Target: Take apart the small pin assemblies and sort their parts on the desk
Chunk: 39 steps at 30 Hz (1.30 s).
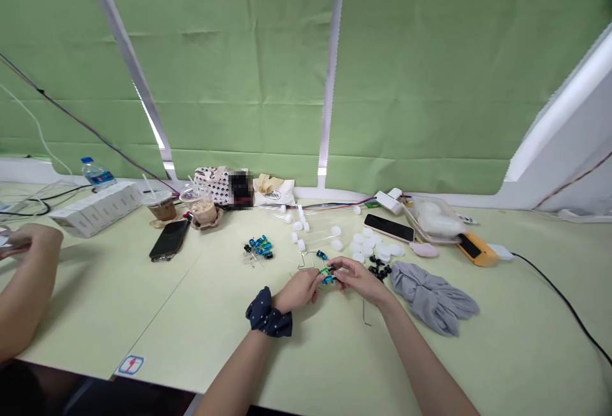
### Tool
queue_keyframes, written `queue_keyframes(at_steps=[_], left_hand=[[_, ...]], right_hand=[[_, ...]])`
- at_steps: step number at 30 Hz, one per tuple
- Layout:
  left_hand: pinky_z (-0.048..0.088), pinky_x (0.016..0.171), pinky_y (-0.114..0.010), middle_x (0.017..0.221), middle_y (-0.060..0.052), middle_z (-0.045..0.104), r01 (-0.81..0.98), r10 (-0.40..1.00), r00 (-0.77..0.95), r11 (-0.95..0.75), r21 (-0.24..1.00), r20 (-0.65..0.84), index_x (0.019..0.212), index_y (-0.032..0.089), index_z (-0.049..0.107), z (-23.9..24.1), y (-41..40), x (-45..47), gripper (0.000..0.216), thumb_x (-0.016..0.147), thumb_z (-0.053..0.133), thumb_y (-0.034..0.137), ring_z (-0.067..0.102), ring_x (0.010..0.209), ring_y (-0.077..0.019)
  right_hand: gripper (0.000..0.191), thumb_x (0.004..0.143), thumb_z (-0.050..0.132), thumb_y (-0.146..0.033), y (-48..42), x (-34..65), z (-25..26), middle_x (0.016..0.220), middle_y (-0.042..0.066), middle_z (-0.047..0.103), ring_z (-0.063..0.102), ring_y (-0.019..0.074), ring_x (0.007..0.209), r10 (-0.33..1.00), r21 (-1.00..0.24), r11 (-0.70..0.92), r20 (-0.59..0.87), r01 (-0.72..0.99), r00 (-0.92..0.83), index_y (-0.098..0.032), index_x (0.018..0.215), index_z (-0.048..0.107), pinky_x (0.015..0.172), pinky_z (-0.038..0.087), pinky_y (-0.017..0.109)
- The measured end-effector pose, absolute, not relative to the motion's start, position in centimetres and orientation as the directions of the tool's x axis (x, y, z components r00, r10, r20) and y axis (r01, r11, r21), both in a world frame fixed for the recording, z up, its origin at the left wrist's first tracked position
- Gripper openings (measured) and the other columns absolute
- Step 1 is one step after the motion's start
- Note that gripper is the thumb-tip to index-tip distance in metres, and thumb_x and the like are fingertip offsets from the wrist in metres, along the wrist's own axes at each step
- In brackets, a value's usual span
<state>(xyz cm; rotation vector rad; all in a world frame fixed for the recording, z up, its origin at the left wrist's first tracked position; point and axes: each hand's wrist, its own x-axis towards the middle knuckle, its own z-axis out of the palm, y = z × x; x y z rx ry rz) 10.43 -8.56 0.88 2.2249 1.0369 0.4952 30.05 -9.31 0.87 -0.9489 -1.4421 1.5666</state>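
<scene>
My left hand, with a dark dotted scrunchie at the wrist, pinches a small blue-and-green part. From the other side, the fingers of my right hand close on the same part, near a dark piece. Its exact kind is too small to tell. Just beyond my fingertips lies a blue piece with a bent wire. Bent thin metal wires rest beside it. Black small parts are heaped right of my right hand. Another bent rod lies below that hand.
Blue parts with wires form a pile to the left. White round caps and clear tubes lie farther back. A grey cloth, phones, drink cups and a white box surround them. Another person's arm is at far left.
</scene>
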Motion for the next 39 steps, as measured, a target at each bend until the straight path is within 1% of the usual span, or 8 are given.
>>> queue_keyframes(at_steps=[3, 7, 13, 18, 23, 29, 34, 39], left_hand=[[0.041, 0.068, -0.025, 0.054, -0.002, 0.061, 0.536, 0.773, 0.631, -0.497, 0.682, 0.068, 0.071, 0.017, 0.051, 0.9, -8.5, 10.5, 0.048, 0.093, 0.019, 0.046, 0.056, 0.056, -0.0154], [0.041, 0.068, -0.026, 0.052, -0.001, 0.06, 0.545, 0.78, 0.621, -0.497, 0.675, 0.073, 0.071, 0.018, 0.051, 0.9, -8.4, 10.4, 0.047, 0.093, 0.019, 0.046, 0.055, 0.054, -0.0153], [0.041, 0.068, -0.026, 0.052, -0.001, 0.06, 0.535, 0.779, 0.624, -0.488, 0.69, 0.067, 0.071, 0.018, 0.05, 0.7, -8.3, 10.4, 0.047, 0.092, 0.02, 0.047, 0.054, 0.054, -0.0153], [0.04, 0.065, -0.025, 0.051, -0.001, 0.059, 0.535, 0.783, 0.619, -0.481, 0.695, 0.066, 0.068, 0.019, 0.047, 0.8, -8.2, 10.3, 0.046, 0.092, 0.021, 0.047, 0.054, 0.052, -0.0149], [0.04, 0.065, -0.025, 0.052, -0.001, 0.059, 0.506, 0.772, 0.632, -0.48, 0.717, 0.07, 0.068, 0.019, 0.046, 1.0, -8.4, 10.4, 0.045, 0.092, 0.021, 0.047, 0.053, 0.052, -0.0144], [0.04, 0.061, -0.025, 0.051, 0.0, 0.059, 0.518, 0.781, 0.623, -0.452, 0.726, 0.042, 0.067, 0.019, 0.044, 1.1, -8.3, 10.4, 0.045, 0.091, 0.021, 0.049, 0.052, 0.049, -0.0139], [0.04, 0.062, -0.025, 0.052, 0.0, 0.059, 0.507, 0.775, 0.631, -0.446, 0.738, 0.035, 0.07, 0.019, 0.045, 1.2, -8.4, 10.5, 0.044, 0.091, 0.022, 0.05, 0.052, 0.051, -0.0144], [0.04, 0.061, -0.025, 0.05, 0.0, 0.058, 0.497, 0.771, 0.636, -0.446, 0.744, 0.037, 0.069, 0.02, 0.043, 1.5, -8.5, 10.5, 0.043, 0.091, 0.021, 0.049, 0.051, 0.048, -0.0139]], right_hand=[[0.048, 0.072, 0.061, -0.053, -9.3, 30.0, 0.9, 0.087, 0.001, 0.054, 0.05, 0.007, 0.052, 0.924, -0.993, -0.105, -0.078, -0.054, -0.374, -0.023, 0.108, 0.052, 0.047, 0.043, 0.022], [0.045, 0.075, 0.051, -0.06, -9.0, 29.5, 0.1, 0.063, -0.004, 0.046, 0.033, 0.0032, 0.037, 0.923, -0.979, -0.198, -0.168, -0.053, -0.347, -0.018, 0.089, 0.056, 0.034, 0.025, 0.018], [0.047, 0.067, 0.067, -0.05, -9.0, 29.9, 0.6, 0.082, 0.001, 0.052, 0.05, 0.0083, 0.058, 0.915, -0.991, -0.087, -0.037, -0.106, -0.403, -0.02, 0.101, 0.057, 0.053, 0.043, 0.023], [0.048, 0.071, 0.056, -0.06, -8.9, 29.7, 0.2, 0.071, -0.001, 0.05, 0.036, 0.0039, 0.042, 0.925, -0.979, -0.177, -0.131, -0.099, -0.357, -0.017, 0.091, 0.057, 0.038, 0.029, 0.019], [0.044, 0.064, 0.07, -0.047, -9.0, 30.1, 0.7, 0.083, 0.001, 0.054, 0.047, 0.0081, 0.059, 0.915, -0.992, -0.04, 0.011, -0.118, -0.404, -0.019, 0.096, 0.058, 0.055, 0.041, 0.022], [0.044, 0.068, 0.064, -0.054, -8.9, 29.5, 0.5, 0.066, -0.004, 0.044, 0.03, 0.0036, 0.045, 0.917, -0.982, -0.148, -0.091, -0.119, -0.389, -0.018, 0.091, 0.056, 0.043, 0.026, 0.018], [0.041, 0.065, 0.068, -0.049, -9.2, 29.6, 1.1, 0.072, -0.002, 0.049, 0.037, 0.0053, 0.051, 0.918, -0.994, -0.024, 0.02, -0.106, -0.396, -0.019, 0.09, 0.056, 0.049, 0.034, 0.02], [0.048, 0.072, 0.052, -0.063, -8.8, 29.0, 0.4, 0.058, -0.005, 0.044, 0.022, 0.0023, 0.039, 0.946, -0.979, -0.2, -0.187, -0.026, -0.266, -0.017, 0.084, 0.055, 0.035, 0.014, 0.016]])
